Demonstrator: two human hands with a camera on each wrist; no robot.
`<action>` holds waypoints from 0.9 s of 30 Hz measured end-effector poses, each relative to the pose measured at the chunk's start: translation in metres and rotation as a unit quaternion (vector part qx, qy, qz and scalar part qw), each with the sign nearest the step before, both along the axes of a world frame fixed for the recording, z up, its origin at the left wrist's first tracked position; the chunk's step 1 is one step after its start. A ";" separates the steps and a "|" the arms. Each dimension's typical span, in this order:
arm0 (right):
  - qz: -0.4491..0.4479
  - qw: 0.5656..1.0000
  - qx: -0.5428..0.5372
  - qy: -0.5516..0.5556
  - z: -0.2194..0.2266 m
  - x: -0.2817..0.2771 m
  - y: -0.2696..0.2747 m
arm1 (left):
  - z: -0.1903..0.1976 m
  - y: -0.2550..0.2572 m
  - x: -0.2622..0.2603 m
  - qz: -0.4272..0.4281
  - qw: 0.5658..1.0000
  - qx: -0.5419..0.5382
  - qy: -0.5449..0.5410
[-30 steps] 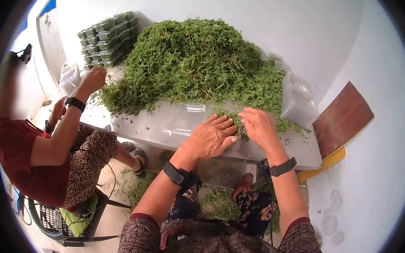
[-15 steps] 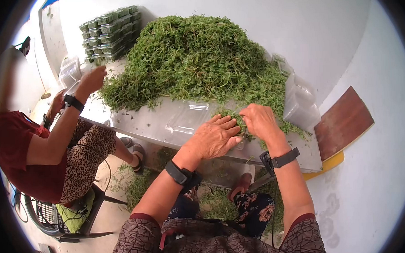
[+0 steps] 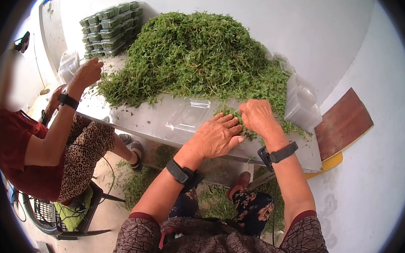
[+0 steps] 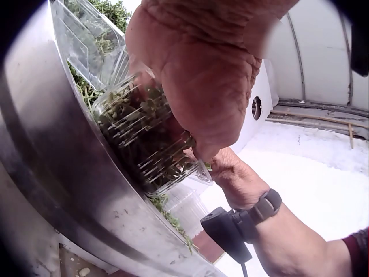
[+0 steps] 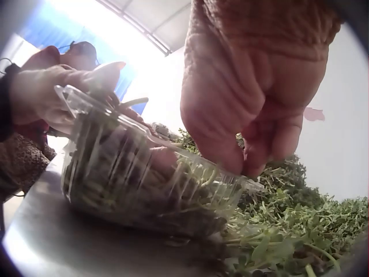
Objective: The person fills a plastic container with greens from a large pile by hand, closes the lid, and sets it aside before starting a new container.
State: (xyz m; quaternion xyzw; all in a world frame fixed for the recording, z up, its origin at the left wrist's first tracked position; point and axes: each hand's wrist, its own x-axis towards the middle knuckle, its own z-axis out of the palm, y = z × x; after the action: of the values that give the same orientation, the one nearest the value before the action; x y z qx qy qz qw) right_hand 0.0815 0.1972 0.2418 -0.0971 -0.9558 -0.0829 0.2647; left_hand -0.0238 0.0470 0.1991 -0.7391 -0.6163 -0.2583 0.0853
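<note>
A clear plastic clamshell box [image 5: 144, 179] filled with leafy green sprigs [image 3: 229, 111] sits at the table's near edge. Its see-through lid [image 3: 188, 114] lies folded back on the left. My left hand [image 3: 217, 136] rests on the sprigs with its fingers extended, palm down over the box. At the box's right end my right hand [image 3: 257, 117] has curled fingers, their tips pinching sprigs beside the rim in the right wrist view. Behind both hands rises a large heap of the same greens [image 3: 195, 59].
Filled boxes [image 3: 110, 29] are stacked at the back left. Nested boxes [image 3: 301, 102] stand on the right, near a leaning brown board [image 3: 344, 120]. Another person [image 3: 27, 143] sits at the table's left end. Loose greens [image 3: 139, 188] litter the floor.
My right hand has curled in more and shifted slightly at the box's right end. The left hand keeps its place on the greens. The head view has tilted slightly.
</note>
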 end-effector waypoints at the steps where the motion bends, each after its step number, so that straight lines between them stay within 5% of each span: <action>1: 0.000 1.000 0.000 -0.001 -0.001 -0.001 0.001 | 0.001 0.000 0.000 0.000 1.000 0.000 -0.001; 12: -0.213 0.966 -0.110 -0.094 -0.003 -0.025 -0.017 | -0.002 0.002 -0.001 0.000 1.000 -0.014 0.003; 22: -0.144 0.972 -0.077 -0.170 0.015 -0.016 -0.028 | -0.003 0.001 -0.001 -0.003 1.000 -0.001 -0.016; 25: -0.176 0.969 -0.140 -0.097 0.017 -0.005 -0.020 | -0.002 0.003 -0.001 -0.005 1.000 0.004 -0.002; 27: -0.118 0.962 -0.241 0.050 0.016 0.008 -0.017 | -0.002 0.002 -0.002 -0.008 1.000 -0.003 -0.006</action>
State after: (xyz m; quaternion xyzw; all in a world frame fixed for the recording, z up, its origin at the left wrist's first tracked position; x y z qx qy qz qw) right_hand 0.0893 0.1806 0.2574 -0.2737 -0.9150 0.1238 0.2692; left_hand -0.0257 0.0489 0.1975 -0.7429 -0.6114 -0.2615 0.0768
